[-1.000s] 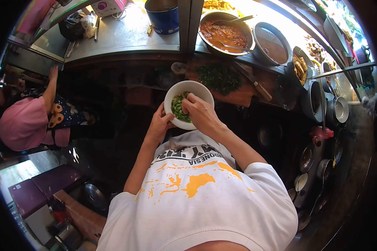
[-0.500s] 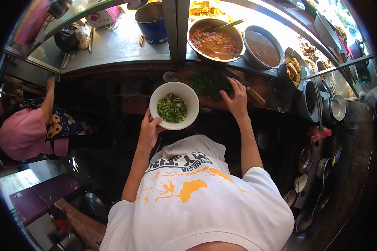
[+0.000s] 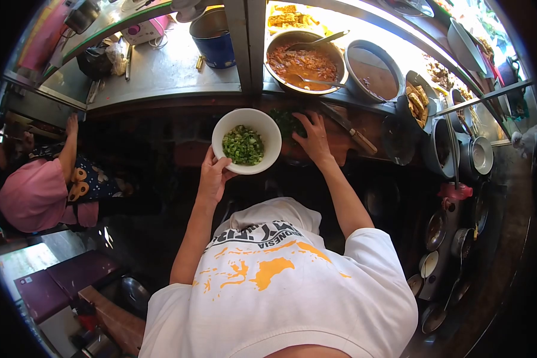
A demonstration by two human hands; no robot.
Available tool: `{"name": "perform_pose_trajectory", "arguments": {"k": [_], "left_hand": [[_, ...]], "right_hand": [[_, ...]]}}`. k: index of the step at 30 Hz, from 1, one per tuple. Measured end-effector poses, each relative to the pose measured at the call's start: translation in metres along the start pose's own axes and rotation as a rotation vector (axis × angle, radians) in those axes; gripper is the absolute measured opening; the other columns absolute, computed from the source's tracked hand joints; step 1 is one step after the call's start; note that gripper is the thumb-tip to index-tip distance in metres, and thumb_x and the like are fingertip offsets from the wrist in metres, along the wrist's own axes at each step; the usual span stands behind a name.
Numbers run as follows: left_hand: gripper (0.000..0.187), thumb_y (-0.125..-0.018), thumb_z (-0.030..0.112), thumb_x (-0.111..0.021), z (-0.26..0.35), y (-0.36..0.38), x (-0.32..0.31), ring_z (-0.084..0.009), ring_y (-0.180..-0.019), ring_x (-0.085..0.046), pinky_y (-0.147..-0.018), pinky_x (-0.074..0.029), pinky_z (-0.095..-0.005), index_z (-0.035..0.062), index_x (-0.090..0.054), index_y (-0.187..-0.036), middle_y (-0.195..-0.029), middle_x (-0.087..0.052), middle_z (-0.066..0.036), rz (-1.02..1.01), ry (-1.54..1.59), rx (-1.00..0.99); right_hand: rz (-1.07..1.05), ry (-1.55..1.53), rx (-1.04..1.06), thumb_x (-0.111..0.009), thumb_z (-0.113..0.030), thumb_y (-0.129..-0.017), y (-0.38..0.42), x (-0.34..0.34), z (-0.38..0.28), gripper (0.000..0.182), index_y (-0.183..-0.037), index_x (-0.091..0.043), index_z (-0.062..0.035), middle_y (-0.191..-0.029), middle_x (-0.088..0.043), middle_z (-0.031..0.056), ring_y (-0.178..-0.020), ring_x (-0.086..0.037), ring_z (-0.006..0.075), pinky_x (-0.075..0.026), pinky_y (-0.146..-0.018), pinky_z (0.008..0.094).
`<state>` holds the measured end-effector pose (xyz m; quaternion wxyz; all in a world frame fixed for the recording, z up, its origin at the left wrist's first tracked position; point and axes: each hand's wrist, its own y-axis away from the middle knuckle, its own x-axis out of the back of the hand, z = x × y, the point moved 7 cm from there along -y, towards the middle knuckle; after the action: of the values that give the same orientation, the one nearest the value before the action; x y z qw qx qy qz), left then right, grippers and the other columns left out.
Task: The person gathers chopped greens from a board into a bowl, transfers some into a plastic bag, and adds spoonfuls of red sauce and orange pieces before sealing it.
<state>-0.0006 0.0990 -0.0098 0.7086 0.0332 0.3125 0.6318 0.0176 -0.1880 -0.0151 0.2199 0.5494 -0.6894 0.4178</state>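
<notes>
My left hand (image 3: 213, 174) grips the rim of a white bowl (image 3: 273, 132), thumb over the near edge. Chopped green onions (image 3: 243, 145) lie in the bowl, which is tilted toward me. On the wooden cutting board (image 3: 340, 143) my right hand (image 3: 314, 138) rests with fingers apart and curved at the side of a pile of chopped dark greens (image 3: 283, 121). The bowl hides part of that pile. A knife (image 3: 359, 138) with a wooden handle lies on the board to the right of this hand.
Behind the board, a lit shelf holds a pot of red stew (image 3: 307, 65), a pot of brown broth (image 3: 373, 71) and fried pieces (image 3: 417, 98). A blue pot (image 3: 213, 42) stands further left. Another person in pink (image 3: 36, 194) is at the left. Several pans line the right side.
My right hand has moved left across the board to the greens, leaving the knife more exposed. The pile looks smaller and is now partly behind the bowl, which has shifted slightly up.
</notes>
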Motion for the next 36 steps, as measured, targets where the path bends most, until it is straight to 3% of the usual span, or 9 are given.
{"name": "perform_pose_trajectory", "arguments": {"k": [6, 9, 16, 19, 23, 26, 29, 32, 36], "left_hand": [[0.056, -0.082, 0.001, -0.055, -0.002, -0.01, -0.015, -0.0173, -0.094, -0.066, -0.076, -0.061, -0.0341, 0.0069, -0.042, -0.136, -0.111, -0.06, -0.008, -0.026, 0.006, 0.011], [0.057, -0.082, -0.001, -0.054, -0.005, -0.015, -0.019, -0.0163, -0.094, -0.066, -0.074, -0.062, -0.0326, 0.0065, -0.041, -0.138, -0.111, -0.061, -0.008, -0.038, 0.006, 0.018], [0.059, -0.083, -0.001, -0.054, -0.011, -0.019, -0.033, -0.0167, -0.096, -0.066, -0.076, -0.061, -0.0345, 0.0068, -0.039, -0.139, -0.111, -0.062, -0.006, -0.097, -0.015, 0.047], [0.054, -0.082, 0.001, -0.056, -0.013, -0.02, -0.04, -0.0183, -0.099, -0.065, -0.08, -0.059, -0.0353, 0.0082, -0.044, -0.135, -0.112, -0.061, -0.007, -0.094, -0.023, 0.052], [0.06, -0.083, 0.001, -0.056, -0.017, -0.02, -0.042, -0.0155, -0.097, -0.065, -0.078, -0.06, -0.0346, 0.0083, -0.041, -0.14, -0.115, -0.061, -0.005, -0.118, 0.002, 0.063], [0.06, -0.082, 0.001, -0.056, -0.019, -0.02, -0.036, -0.0151, -0.098, -0.064, -0.079, -0.059, -0.0346, 0.009, -0.041, -0.14, -0.116, -0.06, -0.005, -0.12, 0.005, 0.061], [0.061, -0.082, 0.001, -0.056, -0.02, -0.019, -0.03, -0.0151, -0.099, -0.064, -0.08, -0.058, -0.0342, 0.0095, -0.041, -0.14, -0.116, -0.06, -0.005, -0.103, 0.003, 0.06], [0.06, -0.081, 0.0, -0.056, -0.018, -0.016, -0.029, -0.0154, -0.099, -0.063, -0.081, -0.058, -0.0346, 0.0097, -0.042, -0.139, -0.115, -0.06, -0.005, -0.095, 0.013, 0.067], [0.057, -0.081, -0.001, -0.055, -0.017, -0.01, -0.026, -0.0161, -0.1, -0.063, -0.083, -0.058, -0.0366, 0.0088, -0.045, -0.136, -0.114, -0.059, -0.006, -0.118, 0.005, 0.075]], "right_hand": [[0.018, -0.242, -0.082, -0.074, -0.007, -0.069, -0.018, 0.024, 0.006, 0.043, -0.111, -0.064, -0.0122, -0.102, -0.06, 0.0153, -0.097, -0.06, 0.0346, -0.049, -0.09, 0.0413], [-0.046, -0.233, -0.114, -0.072, -0.005, -0.07, -0.028, 0.048, -0.01, 0.04, -0.109, -0.065, -0.0105, -0.1, -0.061, 0.0148, -0.094, -0.062, 0.0324, -0.05, -0.088, 0.0398], [-0.218, -0.363, 0.021, -0.072, -0.006, -0.07, -0.057, 0.085, -0.087, 0.04, -0.109, -0.065, -0.0086, -0.106, -0.062, 0.012, -0.098, -0.063, 0.0296, -0.05, -0.09, 0.0371], [-0.432, -0.396, 0.019, -0.073, -0.004, -0.068, -0.058, 0.065, -0.11, 0.045, -0.112, -0.065, -0.0094, -0.111, -0.062, 0.0117, -0.103, -0.062, 0.0287, -0.047, -0.096, 0.038], [-0.508, -0.217, 0.262, -0.075, -0.011, -0.073, -0.045, 0.029, -0.122, 0.05, -0.122, -0.062, -0.0126, -0.123, -0.057, 0.0155, -0.109, -0.058, 0.0347, -0.046, -0.1, 0.0412], [-0.516, -0.217, 0.183, -0.072, -0.01, -0.077, -0.04, 0.031, -0.126, 0.049, -0.125, -0.061, -0.0126, -0.125, -0.058, 0.0147, -0.113, -0.057, 0.036, -0.045, -0.1, 0.0408], [-0.577, -0.404, 0.04, -0.069, -0.006, -0.08, -0.05, 0.044, -0.129, 0.038, -0.118, -0.065, -0.0092, -0.122, -0.061, 0.0124, -0.115, -0.056, 0.0358, -0.046, -0.098, 0.0406], [-0.459, -0.367, -0.055, -0.067, -0.003, -0.081, -0.049, 0.042, -0.127, 0.027, -0.107, -0.07, -0.0063, -0.111, -0.066, 0.0099, -0.11, -0.06, 0.0323, -0.049, -0.094, 0.0393], [-0.358, -0.135, 0.276, -0.068, -0.004, -0.081, -0.032, 0.039, -0.147, 0.019, -0.1, -0.072, -0.0044, -0.107, -0.067, 0.0101, -0.102, -0.063, 0.0291, -0.051, -0.088, 0.0375]]}}
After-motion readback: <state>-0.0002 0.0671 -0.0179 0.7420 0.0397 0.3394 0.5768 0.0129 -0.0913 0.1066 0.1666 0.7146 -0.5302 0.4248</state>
